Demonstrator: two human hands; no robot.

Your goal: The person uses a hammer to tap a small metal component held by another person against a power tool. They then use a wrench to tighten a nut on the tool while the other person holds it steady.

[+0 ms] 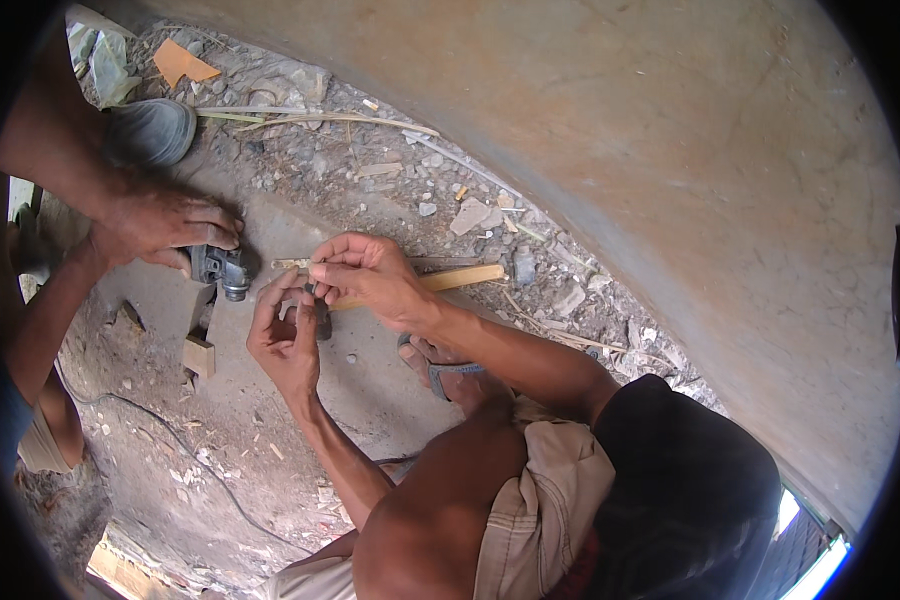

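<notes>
My left hand (287, 335) is raised over a flat stone slab (370, 385), its thumb and fingers closed in a pinch. Close beside it, my right hand (365, 275) also pinches with thumb and forefinger. Whatever small piece sits between the fingertips is too small to make out. A thin pale strip (288, 263) shows just left of my right fingertips; I cannot tell whether it is held. Below both hands lies what looks like a hammer, with a dark head (322, 320) partly hidden by my left hand and a yellowish wooden handle (460, 278) reaching right under my right wrist.
At the left, another person's hands (175, 225) rest on a dark power tool (222, 270). A small wooden block (198, 356) lies near it. A black cable (175, 440) curves across the ground. Rubble and sticks (380, 170) line the base of a curved wall (670, 150).
</notes>
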